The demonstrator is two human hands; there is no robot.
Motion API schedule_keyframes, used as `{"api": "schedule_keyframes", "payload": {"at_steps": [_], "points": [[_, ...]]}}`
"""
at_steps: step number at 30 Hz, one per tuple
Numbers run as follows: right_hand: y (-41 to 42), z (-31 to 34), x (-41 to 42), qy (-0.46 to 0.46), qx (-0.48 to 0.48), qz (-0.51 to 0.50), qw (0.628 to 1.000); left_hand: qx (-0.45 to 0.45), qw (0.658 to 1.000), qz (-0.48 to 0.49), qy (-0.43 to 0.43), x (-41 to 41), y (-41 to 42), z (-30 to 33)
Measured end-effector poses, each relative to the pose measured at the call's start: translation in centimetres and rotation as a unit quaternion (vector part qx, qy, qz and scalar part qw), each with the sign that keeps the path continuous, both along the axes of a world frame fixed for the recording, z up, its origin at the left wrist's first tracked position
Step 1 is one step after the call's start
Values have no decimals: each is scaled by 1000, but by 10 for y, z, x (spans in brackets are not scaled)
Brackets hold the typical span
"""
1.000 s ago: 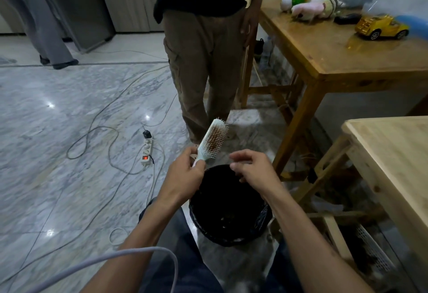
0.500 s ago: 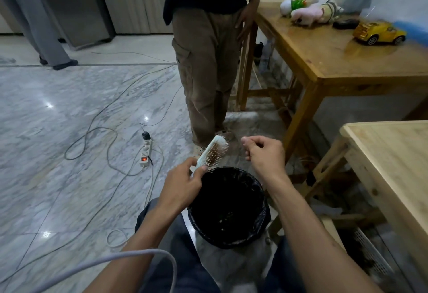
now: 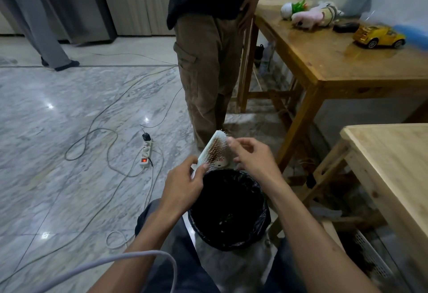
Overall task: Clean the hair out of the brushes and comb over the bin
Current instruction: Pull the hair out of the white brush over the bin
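Observation:
A pale paddle hairbrush (image 3: 214, 147) with metal pins stands tilted above the far rim of the bin. My left hand (image 3: 183, 182) grips its handle from below. My right hand (image 3: 251, 157) is beside the brush head, its fingertips pinched together at the pins near the top edge; whether it holds hair is too fine to tell. The bin (image 3: 261, 223) is round, lined with a black bag, and sits on the floor between my knees, with small bits lying at its bottom.
A person in brown trousers (image 3: 206, 72) stands just beyond the bin. A power strip (image 3: 146, 152) and loose cables (image 3: 99, 144) lie on the marble floor at left. A light wooden table (image 3: 398, 176) is at right, a darker table (image 3: 324, 60) with toys behind it.
My right hand rose from over the bin and came left to the brush head. The brush turned more upright, with its pins toward my right hand.

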State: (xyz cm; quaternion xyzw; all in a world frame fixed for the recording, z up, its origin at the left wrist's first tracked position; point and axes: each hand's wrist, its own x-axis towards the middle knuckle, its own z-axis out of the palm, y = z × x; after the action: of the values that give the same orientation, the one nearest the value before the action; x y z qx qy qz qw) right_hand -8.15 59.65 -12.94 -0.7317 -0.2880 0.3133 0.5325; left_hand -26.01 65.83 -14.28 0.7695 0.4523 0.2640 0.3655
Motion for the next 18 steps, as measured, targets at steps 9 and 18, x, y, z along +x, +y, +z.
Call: {"api": "schedule_keyframes", "payload": {"at_steps": [9, 18], "points": [[6, -14, 10, -6, -14, -73, 997, 39, 997, 47, 51, -11, 12, -7], [-12, -4, 30, 32, 7, -221, 975, -7, 989, 127, 77, -21, 28, -16]]}}
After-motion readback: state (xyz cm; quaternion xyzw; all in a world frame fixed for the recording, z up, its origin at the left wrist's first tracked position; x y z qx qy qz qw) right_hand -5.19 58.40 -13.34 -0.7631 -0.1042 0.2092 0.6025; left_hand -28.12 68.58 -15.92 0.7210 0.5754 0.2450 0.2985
